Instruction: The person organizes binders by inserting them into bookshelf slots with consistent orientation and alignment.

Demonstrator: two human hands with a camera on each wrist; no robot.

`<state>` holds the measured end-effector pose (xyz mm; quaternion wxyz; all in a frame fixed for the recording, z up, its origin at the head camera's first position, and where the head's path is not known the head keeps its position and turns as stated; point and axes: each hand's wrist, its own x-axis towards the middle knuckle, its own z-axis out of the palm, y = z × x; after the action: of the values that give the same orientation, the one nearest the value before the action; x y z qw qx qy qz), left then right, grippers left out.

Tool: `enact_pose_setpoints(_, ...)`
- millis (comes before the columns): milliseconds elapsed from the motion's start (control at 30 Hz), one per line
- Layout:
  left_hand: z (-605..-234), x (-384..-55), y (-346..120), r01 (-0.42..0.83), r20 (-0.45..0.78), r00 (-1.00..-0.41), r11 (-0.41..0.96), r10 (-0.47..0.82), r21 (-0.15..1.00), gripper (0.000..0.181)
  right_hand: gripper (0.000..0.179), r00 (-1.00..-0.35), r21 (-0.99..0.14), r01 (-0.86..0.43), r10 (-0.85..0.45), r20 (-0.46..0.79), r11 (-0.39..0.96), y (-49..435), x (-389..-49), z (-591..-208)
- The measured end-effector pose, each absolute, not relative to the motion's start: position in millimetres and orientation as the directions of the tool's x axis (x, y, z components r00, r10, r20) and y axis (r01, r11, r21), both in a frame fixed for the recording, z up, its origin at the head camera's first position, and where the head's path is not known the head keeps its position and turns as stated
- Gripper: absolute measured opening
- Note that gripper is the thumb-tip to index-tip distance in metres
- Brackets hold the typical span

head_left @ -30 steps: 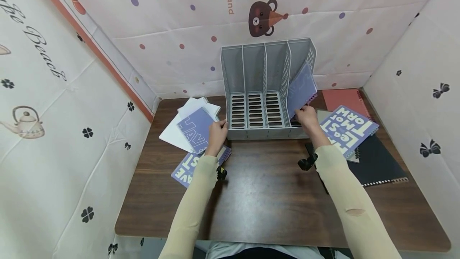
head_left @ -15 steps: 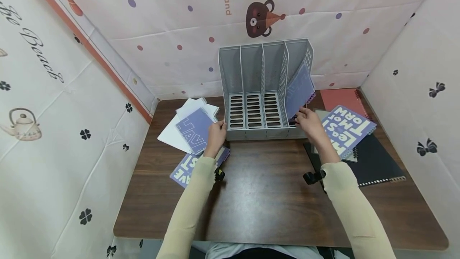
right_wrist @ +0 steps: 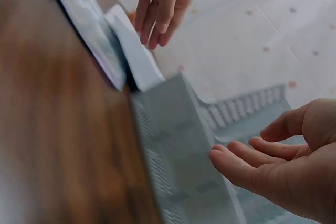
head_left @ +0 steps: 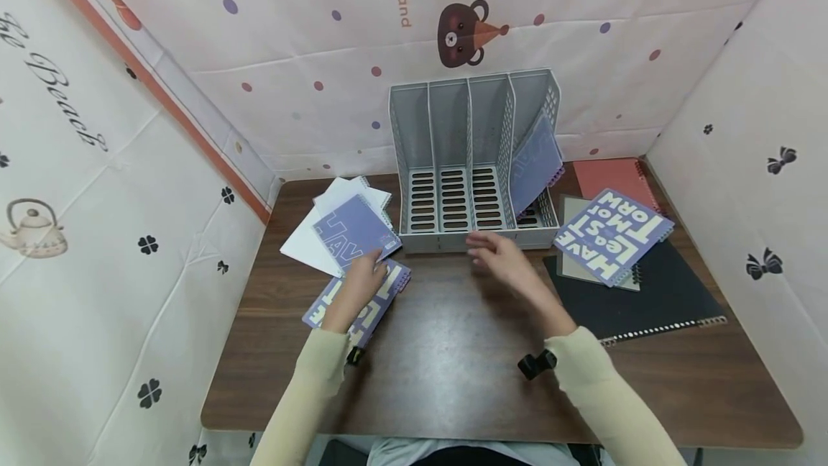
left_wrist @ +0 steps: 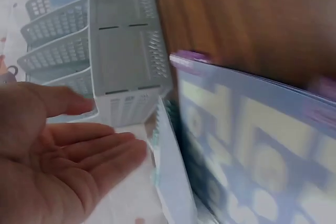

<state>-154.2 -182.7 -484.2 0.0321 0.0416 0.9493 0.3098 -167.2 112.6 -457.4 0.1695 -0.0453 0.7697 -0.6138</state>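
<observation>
My left hand point(head_left: 357, 290) hovers over the left pile, its fingers loosely extended and holding nothing in the left wrist view. Beneath it lies a blue spiral notebook with pale block letters point(head_left: 378, 311). Just beyond are another blue notebook point(head_left: 349, 232) with outlined letters and some white notebooks point(head_left: 300, 247). In front of the grey file organizer point(head_left: 446, 243) is my right hand point(head_left: 507, 261), fingers relaxed around nothing in the right wrist view. A blue notebook point(head_left: 538, 164) leans tilted in the organizer's rightmost compartment; the other compartments show bare slotted floors.
To the right of the organizer, a blue lettered notebook point(head_left: 614, 236) lies over a grey-covered notebook point(head_left: 569, 268) and a large black spiral notebook point(head_left: 673, 293). Behind these is a red notebook point(head_left: 611, 180). Printed cloth walls point(head_left: 291, 113) enclose the wooden table point(head_left: 466, 380).
My right hand has let go of the blue notebook in the rightmost compartment and moved left. My left hand has left the organizer's front left corner and come back over the left pile.
</observation>
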Motion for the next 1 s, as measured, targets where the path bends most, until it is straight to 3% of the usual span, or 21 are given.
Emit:
enact_pose_setpoints(233, -501, -96, -195, 0.068, -0.092, -0.989, 0.916, 0.113, 0.395, 0.035, 0.043, -0.911, -0.952, 0.239, -0.296, -0.289, 0.193, 71, -146, -488)
enact_pose_setpoints(433, -508, -69, -197, 0.062, -0.075, -0.993, 0.953, 0.088, 0.297, 0.060, 0.044, -0.884, -0.941, 0.309, -0.324, -0.337, 0.135, 48, -135, -508)
enact_pose_setpoints(700, -517, -60, -194, -0.034, -0.124, -0.992, 0.958, 0.001, 0.285, 0.053, 0.044, -0.862, -0.926, 0.364, -0.342, -0.375, 0.098, 28, -128, -520)
enact_pose_setpoints(1000, -528, -55, -189, -0.016, -0.033, -0.999, 0.953, -0.006, 0.301, 0.037, 0.040, -0.835, -0.903, 0.426, -0.362, -0.414, 0.049, 16, -127, -529)
